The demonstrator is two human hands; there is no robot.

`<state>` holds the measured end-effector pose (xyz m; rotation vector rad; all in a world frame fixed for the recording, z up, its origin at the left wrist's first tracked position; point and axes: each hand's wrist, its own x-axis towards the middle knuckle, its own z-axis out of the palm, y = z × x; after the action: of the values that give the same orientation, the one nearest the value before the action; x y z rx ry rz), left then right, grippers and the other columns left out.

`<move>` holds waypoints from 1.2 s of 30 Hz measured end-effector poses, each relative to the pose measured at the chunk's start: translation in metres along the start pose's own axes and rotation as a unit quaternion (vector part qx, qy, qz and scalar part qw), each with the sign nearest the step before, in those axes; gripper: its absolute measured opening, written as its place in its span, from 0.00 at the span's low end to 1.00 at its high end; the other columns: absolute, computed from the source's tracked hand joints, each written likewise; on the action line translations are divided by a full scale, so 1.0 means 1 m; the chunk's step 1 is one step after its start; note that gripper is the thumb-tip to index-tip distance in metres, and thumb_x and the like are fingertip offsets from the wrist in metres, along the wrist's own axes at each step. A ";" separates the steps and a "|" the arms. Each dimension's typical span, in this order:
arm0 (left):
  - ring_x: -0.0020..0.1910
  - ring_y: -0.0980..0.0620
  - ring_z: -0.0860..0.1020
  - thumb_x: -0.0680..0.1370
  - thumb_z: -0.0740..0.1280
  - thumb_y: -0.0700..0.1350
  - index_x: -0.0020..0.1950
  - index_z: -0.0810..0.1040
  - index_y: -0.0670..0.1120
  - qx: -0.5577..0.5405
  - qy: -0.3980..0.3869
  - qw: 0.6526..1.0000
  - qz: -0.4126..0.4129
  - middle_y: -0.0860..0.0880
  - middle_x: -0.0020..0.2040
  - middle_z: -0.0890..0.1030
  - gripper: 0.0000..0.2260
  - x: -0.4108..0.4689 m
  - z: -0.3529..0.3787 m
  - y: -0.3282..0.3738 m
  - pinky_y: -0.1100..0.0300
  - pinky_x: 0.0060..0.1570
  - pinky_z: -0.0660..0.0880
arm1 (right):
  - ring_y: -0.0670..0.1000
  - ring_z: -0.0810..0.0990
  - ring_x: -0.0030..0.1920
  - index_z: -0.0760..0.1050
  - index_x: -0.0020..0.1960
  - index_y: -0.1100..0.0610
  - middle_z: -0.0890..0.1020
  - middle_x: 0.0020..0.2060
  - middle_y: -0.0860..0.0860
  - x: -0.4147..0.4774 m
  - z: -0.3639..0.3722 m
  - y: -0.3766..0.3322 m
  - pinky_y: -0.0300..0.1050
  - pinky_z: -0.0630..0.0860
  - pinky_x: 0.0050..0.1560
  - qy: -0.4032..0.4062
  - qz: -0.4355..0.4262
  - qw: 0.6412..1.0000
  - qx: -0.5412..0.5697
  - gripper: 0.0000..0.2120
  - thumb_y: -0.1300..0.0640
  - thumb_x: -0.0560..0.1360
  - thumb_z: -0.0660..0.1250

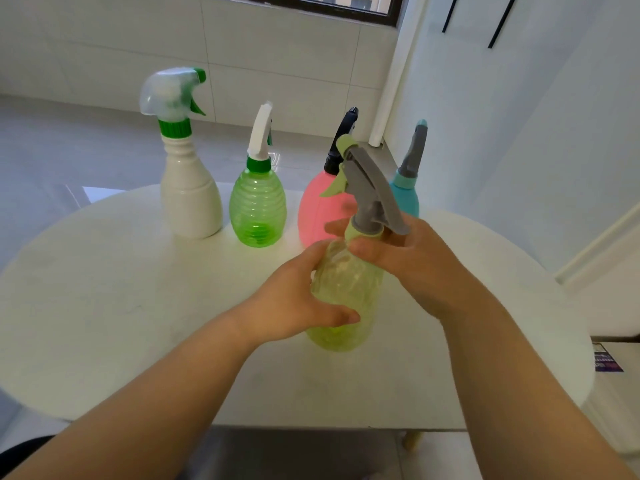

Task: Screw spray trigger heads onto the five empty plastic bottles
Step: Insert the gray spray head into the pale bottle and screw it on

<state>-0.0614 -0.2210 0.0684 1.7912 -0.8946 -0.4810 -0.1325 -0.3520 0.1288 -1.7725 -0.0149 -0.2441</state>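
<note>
1. Leftmost on the round white table (104, 289): a tall opaque white plastic bottle (190, 195), upright, wearing a clear spray head with green collar and nozzle (169, 95).
2. Next right, a ribbed translucent green bottle (258, 207), upright, with a white trigger head on a green collar (260, 136).
3. Left hand (294, 306) wraps the lower body of a pale yellow-green translucent bottle (346, 292), thumb across the front; bottle tilted, near centre, in front of the row.
4. Behind it, a pink rounded bottle (317, 209) with a black trigger head (343, 140), partly hidden.
5. Right hand (412, 265) pinches the yellow-green collar under the grey trigger head (372, 188), fingers closed around the neck.
6. Far right, a teal bottle (407, 199) with a grey head (415, 150), mostly hidden behind the right hand.
</note>
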 end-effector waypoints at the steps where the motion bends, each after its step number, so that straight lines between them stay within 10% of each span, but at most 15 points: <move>1: 0.57 0.56 0.73 0.63 0.76 0.42 0.65 0.65 0.53 0.000 0.005 1.000 -0.001 0.55 0.57 0.75 0.35 0.000 0.000 0.000 0.71 0.52 0.70 | 0.41 0.82 0.47 0.74 0.53 0.53 0.82 0.45 0.45 0.001 0.002 0.000 0.31 0.76 0.45 0.000 0.000 1.000 -0.004 0.14 0.65 0.70 0.66; 7: 0.55 0.57 0.74 0.62 0.77 0.42 0.62 0.67 0.54 -0.005 0.033 0.999 0.016 0.57 0.54 0.76 0.32 0.001 0.004 -0.003 0.78 0.49 0.68 | 0.44 0.80 0.43 0.76 0.43 0.48 0.82 0.41 0.48 -0.003 0.023 0.010 0.32 0.75 0.45 0.181 -0.020 0.983 -0.015 0.08 0.59 0.68 0.69; 11: 0.54 0.73 0.70 0.59 0.79 0.43 0.55 0.65 0.64 -0.010 0.005 0.999 0.047 0.66 0.54 0.72 0.34 -0.005 0.003 0.000 0.84 0.47 0.64 | 0.39 0.78 0.36 0.74 0.39 0.50 0.80 0.36 0.47 -0.004 0.014 0.004 0.27 0.74 0.36 0.123 0.001 0.992 -0.013 0.07 0.60 0.67 0.70; 14: 0.56 0.79 0.65 0.57 0.80 0.43 0.58 0.59 0.67 -0.021 -0.038 0.998 0.044 0.68 0.58 0.67 0.41 -0.011 -0.003 0.000 0.83 0.50 0.63 | 0.44 0.78 0.36 0.73 0.29 0.49 0.78 0.29 0.43 -0.003 0.007 0.005 0.41 0.76 0.45 0.157 0.007 0.985 0.071 0.09 0.59 0.63 0.70; 21: 0.58 0.57 0.75 0.53 0.75 0.51 0.63 0.64 0.54 0.017 -0.159 0.987 -0.002 0.52 0.59 0.76 0.40 -0.024 -0.004 0.006 0.59 0.59 0.74 | 0.45 0.82 0.44 0.80 0.33 0.48 0.85 0.37 0.45 -0.017 -0.003 -0.003 0.40 0.77 0.47 -0.069 -0.002 0.993 0.100 0.05 0.54 0.60 0.66; 31: 0.44 0.74 0.72 0.57 0.78 0.45 0.46 0.63 0.65 0.050 0.021 0.998 0.016 0.64 0.45 0.73 0.30 -0.025 0.017 -0.006 0.82 0.37 0.67 | 0.40 0.81 0.29 0.71 0.27 0.53 0.78 0.19 0.44 -0.008 0.032 0.006 0.28 0.73 0.31 0.315 -0.011 0.948 0.047 0.14 0.64 0.70 0.65; 36: 0.47 0.66 0.76 0.55 0.77 0.47 0.50 0.64 0.63 0.025 -0.026 0.999 -0.001 0.62 0.48 0.75 0.31 -0.026 0.011 -0.003 0.80 0.43 0.69 | 0.36 0.79 0.33 0.74 0.31 0.53 0.84 0.30 0.47 -0.011 0.021 0.003 0.31 0.75 0.38 0.228 0.022 0.973 0.019 0.08 0.59 0.68 0.68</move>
<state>-0.0847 -0.2077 0.0593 1.8320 -0.9483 -0.5121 -0.1392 -0.3309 0.1200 -1.6412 0.3475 -0.6086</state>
